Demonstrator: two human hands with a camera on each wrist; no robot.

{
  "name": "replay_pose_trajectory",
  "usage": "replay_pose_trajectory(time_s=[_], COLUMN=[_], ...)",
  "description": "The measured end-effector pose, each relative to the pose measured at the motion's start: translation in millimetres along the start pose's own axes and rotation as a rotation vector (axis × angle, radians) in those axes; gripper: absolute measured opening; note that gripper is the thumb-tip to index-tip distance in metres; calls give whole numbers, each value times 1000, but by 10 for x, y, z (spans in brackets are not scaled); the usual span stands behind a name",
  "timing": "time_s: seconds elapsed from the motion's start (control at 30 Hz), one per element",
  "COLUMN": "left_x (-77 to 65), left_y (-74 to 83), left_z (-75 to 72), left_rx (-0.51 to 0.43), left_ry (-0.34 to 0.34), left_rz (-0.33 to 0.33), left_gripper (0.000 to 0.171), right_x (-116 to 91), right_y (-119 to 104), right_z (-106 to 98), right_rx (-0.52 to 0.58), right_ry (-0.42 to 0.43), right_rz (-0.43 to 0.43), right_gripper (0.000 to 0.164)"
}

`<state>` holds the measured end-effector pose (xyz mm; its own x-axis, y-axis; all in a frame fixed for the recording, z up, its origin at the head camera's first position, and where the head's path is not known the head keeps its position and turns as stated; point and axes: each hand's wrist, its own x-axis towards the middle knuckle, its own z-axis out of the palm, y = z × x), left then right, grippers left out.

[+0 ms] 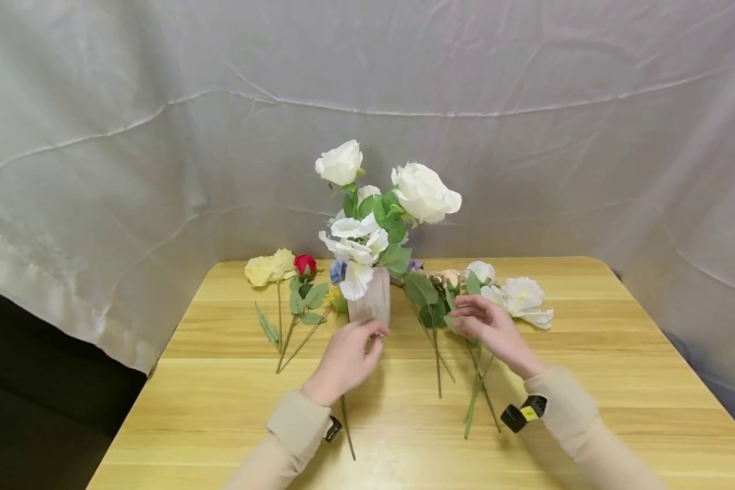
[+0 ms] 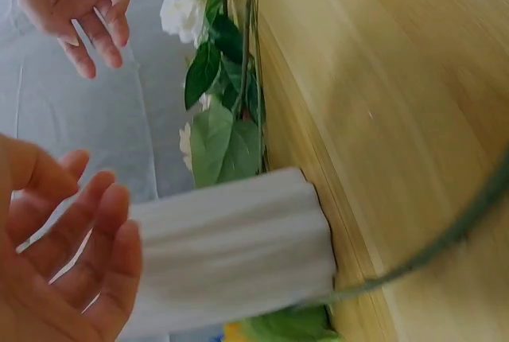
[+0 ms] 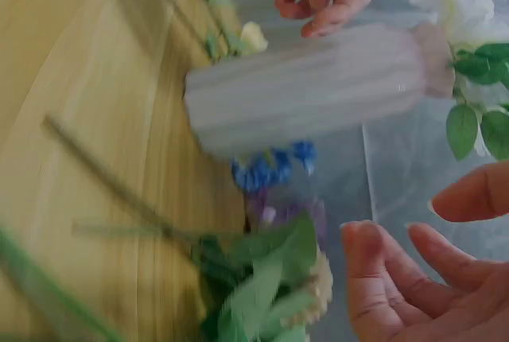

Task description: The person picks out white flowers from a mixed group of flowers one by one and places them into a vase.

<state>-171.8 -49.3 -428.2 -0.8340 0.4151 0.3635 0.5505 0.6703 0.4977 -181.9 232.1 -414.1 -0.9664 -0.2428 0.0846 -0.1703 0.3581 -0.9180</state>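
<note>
Vase [image 1: 378,299] upright toward the far side of the surface [image 1: 214,422], white flowers [image 1: 425,192] in it; left hand [image 1: 346,357] just off its near side, fingers released, loosely bent, nothing grasped, can't tell if a fingertip touches. Right hand [image 1: 490,331] is right of the vase and apart from it, fingers also released and empty, above the right-hand flower pile [image 1: 523,296]. Yellow flower [image 1: 271,267] and red rose [image 1: 305,265] lie left of the vase, one stem [image 1: 348,429] beside the left wrist.
</note>
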Motion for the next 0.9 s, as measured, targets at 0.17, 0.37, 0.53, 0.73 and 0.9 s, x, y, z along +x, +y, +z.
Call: replay_pose_trajectory(time_s=[0.17,0.37,0.53,0.73,0.9], left_x=[61,151,172,179,171], left_y=[95,238,322,353,375], left_z=[120,249,353,424,447], left_rx=[73,148,191,201,178], left_ry=[-149,-216,-242,-246,-271], left_rz=[49,161,203,207,210], left_gripper=[23,23,24,24,25], right_x=[-113,-239,-352,-374,-328], right_y=[107,251,391,576,680], right_z=[-161,-305,-392,-448,-468], right_rx=[-166,-257,-261,-120,18], right_ry=[-36,-98,-158,-140,-153], right_rz=[46,95,172,228,279], right_gripper=[37,36,38,41,45])
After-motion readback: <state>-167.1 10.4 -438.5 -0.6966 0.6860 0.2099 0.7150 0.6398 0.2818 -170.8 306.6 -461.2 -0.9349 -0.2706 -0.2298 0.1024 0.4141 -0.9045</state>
